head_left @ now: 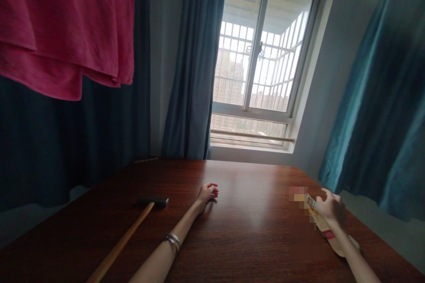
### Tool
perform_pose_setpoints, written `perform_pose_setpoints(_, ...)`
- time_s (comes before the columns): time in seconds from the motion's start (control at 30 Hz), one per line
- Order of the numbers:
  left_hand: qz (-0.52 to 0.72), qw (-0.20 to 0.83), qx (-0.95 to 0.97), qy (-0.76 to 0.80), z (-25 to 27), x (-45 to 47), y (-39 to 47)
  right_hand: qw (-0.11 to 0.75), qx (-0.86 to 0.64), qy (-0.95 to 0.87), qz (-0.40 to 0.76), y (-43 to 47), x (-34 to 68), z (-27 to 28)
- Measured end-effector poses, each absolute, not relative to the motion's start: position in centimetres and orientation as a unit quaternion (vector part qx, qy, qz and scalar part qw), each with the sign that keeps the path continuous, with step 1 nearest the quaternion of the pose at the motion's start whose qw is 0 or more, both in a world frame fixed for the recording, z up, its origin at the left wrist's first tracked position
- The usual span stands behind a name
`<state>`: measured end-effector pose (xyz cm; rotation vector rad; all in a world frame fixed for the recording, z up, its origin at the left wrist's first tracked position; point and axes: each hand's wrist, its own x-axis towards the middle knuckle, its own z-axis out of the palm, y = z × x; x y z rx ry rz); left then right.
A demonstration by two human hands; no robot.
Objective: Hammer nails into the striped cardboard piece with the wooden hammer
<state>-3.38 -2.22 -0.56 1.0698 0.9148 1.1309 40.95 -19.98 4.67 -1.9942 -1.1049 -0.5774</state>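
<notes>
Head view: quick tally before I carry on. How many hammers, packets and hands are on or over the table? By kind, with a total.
Hammers: 1, the wooden-handled hammer
Packets: 1, the partly blurred packet
Hands: 2, left hand and right hand
Total: 4

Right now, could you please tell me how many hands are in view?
2: the left hand near the table's middle; the right hand at the packet on the right.
</notes>
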Motion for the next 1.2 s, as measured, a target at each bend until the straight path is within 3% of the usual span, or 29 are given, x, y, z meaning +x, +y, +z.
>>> perform_pose_setpoints(0.17, 0.450, 0.497, 0.614, 0.417, -0.4, -2.5, -3.7, 0.334, -0.724, -0.582, -0.159, -19.1, 31.4, 3.4)
perform_pose_setpoints(0.37, 0.373, 0.315, 0.816, 0.311, -0.6, -1.2, -7.5, 0.268, -0.671, -0.689, -0.061, -20.7, 21.7, -1.5)
perform_pose_setpoints(0.57, 0.295, 0.291, 0.858, 0.303, -1.8, -0.6, -9.2, 0.294, -0.681, -0.671, 0.019, -21.5, 20.4, -3.7)
perform_pose_setpoints(0.9, 0.285, 0.318, 0.851, 0.307, -2.0, -0.7, -8.9, 0.439, -0.726, -0.512, -0.133, -25.9, 30.2, -1.3)
perform_pose_setpoints(1.03, 0.203, 0.240, 0.882, 0.352, -1.3, -0.5, -9.4, 0.386, -0.765, -0.421, -0.299, -26.6, 36.7, -2.1)
perform_pose_setpoints(1.2, 0.130, 0.132, 0.910, 0.370, -0.8, -0.5, -9.7, 0.249, -0.861, -0.372, -0.243, -24.4, 41.3, -3.1)
